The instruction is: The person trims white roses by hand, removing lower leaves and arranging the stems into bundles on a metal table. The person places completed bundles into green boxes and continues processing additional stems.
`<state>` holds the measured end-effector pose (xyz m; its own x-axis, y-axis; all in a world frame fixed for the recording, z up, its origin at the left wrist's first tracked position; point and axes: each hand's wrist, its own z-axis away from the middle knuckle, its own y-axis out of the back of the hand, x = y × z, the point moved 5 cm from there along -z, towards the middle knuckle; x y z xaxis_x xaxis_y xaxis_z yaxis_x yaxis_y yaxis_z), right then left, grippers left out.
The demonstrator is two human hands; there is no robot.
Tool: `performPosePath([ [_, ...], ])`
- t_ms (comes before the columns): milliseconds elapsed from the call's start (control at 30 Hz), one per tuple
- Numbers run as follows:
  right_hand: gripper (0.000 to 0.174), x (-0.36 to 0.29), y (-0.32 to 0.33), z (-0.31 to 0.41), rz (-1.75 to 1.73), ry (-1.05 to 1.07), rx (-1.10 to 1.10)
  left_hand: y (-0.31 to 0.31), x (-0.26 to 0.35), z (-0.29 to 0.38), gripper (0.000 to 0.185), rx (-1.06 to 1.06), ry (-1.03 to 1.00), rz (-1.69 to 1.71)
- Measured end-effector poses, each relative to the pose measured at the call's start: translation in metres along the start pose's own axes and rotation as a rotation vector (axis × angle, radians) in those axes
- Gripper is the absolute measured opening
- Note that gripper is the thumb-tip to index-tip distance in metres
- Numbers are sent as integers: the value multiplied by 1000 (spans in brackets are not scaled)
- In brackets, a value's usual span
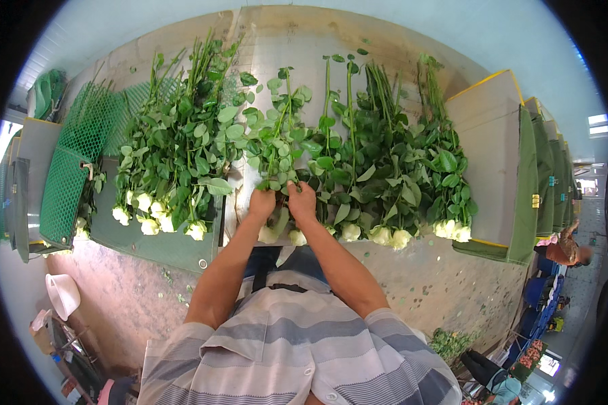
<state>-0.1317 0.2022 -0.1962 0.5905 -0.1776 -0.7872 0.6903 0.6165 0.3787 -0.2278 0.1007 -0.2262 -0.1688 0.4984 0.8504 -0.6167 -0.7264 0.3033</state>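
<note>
White roses with long leafy stems lie across a metal-topped table (304, 73), blooms toward me. At the middle, my left hand (262, 203) and my right hand (302, 200) are close together among the leaves of rose stems (278, 126), near the blooms. Fingers of both are partly hidden by foliage, so their grip is unclear. White blooms (268, 234) hang at the table edge below my hands. To the right lie more roses (380, 235) and a separate bunch (452, 230). A large pile of roses (177, 131) lies on the left.
Green plastic mesh (76, 167) wraps stems at the far left. A grey board with green cloth (486, 162) stands at the right end of the table. A white tub (63, 296) sits behind at left. Fallen leaves litter the floor (435, 283). People are at the far right.
</note>
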Motion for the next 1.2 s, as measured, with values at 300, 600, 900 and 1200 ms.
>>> performPosePath([
  [300, 45, 6, 3, -14, 241, 105, 28, -4, 29, 35, 32, 52, -206, -132],
  [600, 57, -2, 11, -5, -30, 113, 27, 17, -1, 42, 22, -21, 97, 506],
  [900, 66, -4, 13, -7, -131, -213, -125, 1, 9, 61, 25, -154, 252, 475],
  [1200, 24, -36, 35, -2, -720, -81, -146, 72, 10, 72, 21, -164, 314, 678],
])
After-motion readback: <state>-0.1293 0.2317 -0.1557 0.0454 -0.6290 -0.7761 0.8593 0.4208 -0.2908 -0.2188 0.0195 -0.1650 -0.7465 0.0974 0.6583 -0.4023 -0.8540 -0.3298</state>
